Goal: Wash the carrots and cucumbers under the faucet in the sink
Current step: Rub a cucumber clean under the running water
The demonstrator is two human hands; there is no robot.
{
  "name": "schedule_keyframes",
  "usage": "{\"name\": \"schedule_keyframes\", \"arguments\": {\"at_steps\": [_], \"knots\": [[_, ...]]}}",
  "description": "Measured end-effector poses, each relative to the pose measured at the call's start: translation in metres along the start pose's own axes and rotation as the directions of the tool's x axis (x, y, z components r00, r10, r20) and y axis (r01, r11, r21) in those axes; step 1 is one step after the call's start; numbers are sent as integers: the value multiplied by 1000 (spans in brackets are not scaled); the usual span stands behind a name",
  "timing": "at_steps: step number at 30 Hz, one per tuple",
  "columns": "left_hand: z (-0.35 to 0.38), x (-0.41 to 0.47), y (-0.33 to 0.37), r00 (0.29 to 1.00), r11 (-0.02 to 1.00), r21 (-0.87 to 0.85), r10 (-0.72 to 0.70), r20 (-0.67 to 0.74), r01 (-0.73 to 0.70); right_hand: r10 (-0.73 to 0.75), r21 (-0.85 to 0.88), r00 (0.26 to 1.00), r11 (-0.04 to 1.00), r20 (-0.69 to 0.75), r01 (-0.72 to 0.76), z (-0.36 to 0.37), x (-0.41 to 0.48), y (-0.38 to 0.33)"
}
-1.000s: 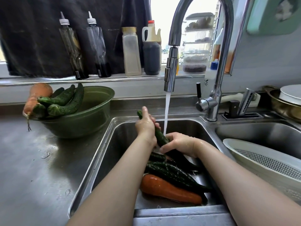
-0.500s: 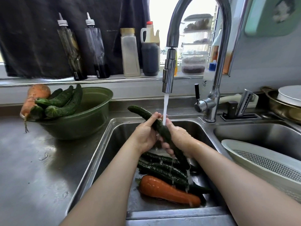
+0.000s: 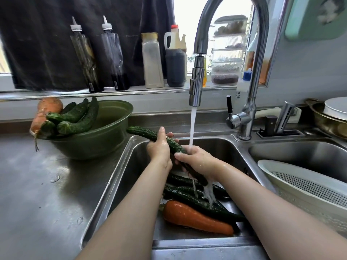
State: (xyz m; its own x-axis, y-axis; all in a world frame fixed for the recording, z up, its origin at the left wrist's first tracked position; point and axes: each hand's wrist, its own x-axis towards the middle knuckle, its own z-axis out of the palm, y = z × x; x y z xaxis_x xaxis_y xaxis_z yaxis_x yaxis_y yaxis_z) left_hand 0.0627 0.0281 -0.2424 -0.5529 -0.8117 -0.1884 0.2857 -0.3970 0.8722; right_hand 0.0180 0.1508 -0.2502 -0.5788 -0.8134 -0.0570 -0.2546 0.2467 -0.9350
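Now the left hand [image 3: 159, 150] grips a cucumber [image 3: 144, 133] near its top end. The right hand [image 3: 199, 161] grips it lower down. It tilts over the sink [image 3: 231, 147], under water from the faucet [image 3: 196, 85]. Below lie more cucumbers [image 3: 189, 197] and a carrot [image 3: 195, 218]. A bowl [image 3: 105, 139] on the left holds others.
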Motion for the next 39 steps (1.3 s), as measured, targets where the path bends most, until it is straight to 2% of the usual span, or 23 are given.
{"name": "schedule_keyframes", "arguments": {"at_steps": [3,6,8,11,15,19,21,23,25,27,28,33,34,37,39], "knots": [[-1,2,0,968,991,-8,-130,213,134,14,38,988,999,-154,-9,6,1,-5],[0,1,-2,905,985,31,-169,389,171,155,173,953,979,-259,-112,2,-1,-9],[2,-3,-3,903,990,20,-132,409,136,246,236,936,954,-253,-187,-2,-2,-9],[5,-1,-5,948,998,-35,-41,315,54,312,282,935,925,-171,-257,-7,-2,-10],[-5,14,-7,994,998,-37,45,101,-41,176,29,977,984,-124,-174,-7,1,1],[-10,18,-10,994,983,157,103,-18,-99,22,-288,983,955,-184,-75,-7,6,4],[-9,18,-8,995,976,200,99,-31,-91,10,-447,983,890,-182,-92,-12,8,2],[-9,17,-5,996,984,157,82,32,-86,82,-488,987,861,-138,-140,-22,9,7],[-8,17,-4,992,993,82,75,106,-84,237,-371,966,892,-104,-259,-31,4,16],[-7,12,-8,988,992,114,31,152,-49,395,-260,919,885,-19,-386,-36,-3,25],[-5,8,-11,983,989,147,-9,181,-18,420,-218,907,887,14,-407,-36,-3,29],[7,-15,-28,931,940,330,-192,311,84,310,52,947,948,83,-315,-35,2,35],[8,-19,-29,921,925,374,-195,337,59,297,15,948,954,117,-301,-35,2,35],[8,-24,-28,898,805,554,-62,435,-212,346,-217,917,928,200,-303,-35,-2,40],[5,-28,-21,872,805,511,13,489,-299,391,-305,898,897,203,-321,-39,-3,45]]}}
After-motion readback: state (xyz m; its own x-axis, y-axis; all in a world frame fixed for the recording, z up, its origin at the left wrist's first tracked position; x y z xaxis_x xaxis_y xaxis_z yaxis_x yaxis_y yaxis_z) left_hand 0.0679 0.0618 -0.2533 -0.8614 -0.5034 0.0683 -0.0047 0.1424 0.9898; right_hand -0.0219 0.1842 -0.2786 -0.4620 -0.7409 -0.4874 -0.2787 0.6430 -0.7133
